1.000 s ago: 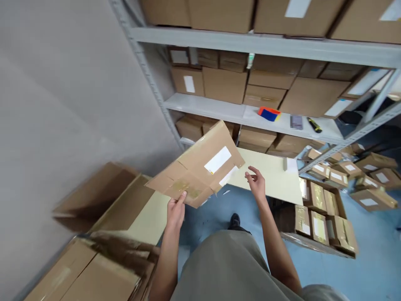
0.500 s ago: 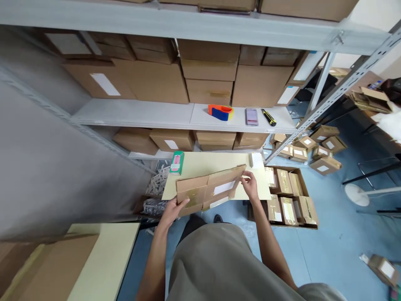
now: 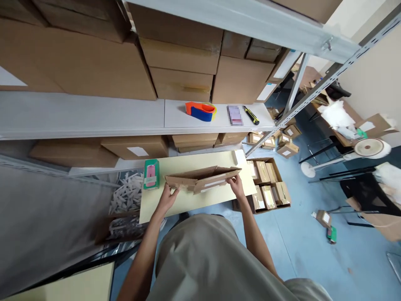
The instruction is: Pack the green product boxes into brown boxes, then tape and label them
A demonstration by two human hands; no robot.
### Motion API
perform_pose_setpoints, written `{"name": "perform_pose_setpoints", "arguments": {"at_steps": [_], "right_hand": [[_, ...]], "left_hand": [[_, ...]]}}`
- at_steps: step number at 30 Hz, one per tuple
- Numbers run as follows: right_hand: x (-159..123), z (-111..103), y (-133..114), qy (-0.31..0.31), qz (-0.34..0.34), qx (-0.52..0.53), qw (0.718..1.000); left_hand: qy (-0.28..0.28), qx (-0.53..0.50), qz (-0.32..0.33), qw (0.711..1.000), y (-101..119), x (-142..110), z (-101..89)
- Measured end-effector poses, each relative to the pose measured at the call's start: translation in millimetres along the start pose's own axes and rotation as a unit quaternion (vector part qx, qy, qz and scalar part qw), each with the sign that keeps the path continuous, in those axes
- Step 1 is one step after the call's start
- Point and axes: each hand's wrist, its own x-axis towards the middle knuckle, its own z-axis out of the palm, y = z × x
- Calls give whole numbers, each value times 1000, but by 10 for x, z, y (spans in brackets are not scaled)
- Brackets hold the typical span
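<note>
Now, the brown cardboard: bent in the middle, with a fold that makes a thin, wide V and a dark gap along the top; a long white sticker is on its front side.
Where it is: over the pale yellow table, in front of the person's belly; I cannot tell if it touches the table.
Left hand: half curled, thumb and fingers gripping the left end of the cardboard.
Right hand: nearly closed, pinching the right end.
Green box: lies on the table by the left end, with pink on its top.
Big box on the floor: open on top, right of the table, packed with small brown boxes that have tape or white stickers.
White strips: a messy heap left of the table; what holds them is hard to see.
Shelf: big brown boxes at the back, an orange and blue tape holder and a yellow and black cutter at the front.
</note>
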Motion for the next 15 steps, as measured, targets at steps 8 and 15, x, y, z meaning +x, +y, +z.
{"name": "perform_pose_setpoints", "arguments": {"at_steps": [8, 15], "right_hand": [[-303, 510, -23, -33, 56, -42, 997], [-789, 608, -76, -56, 106, -75, 990]], "left_hand": [[-58, -36, -39, 997, 32, 394, 1], [-43, -42, 16, 998, -53, 730, 33]]}}
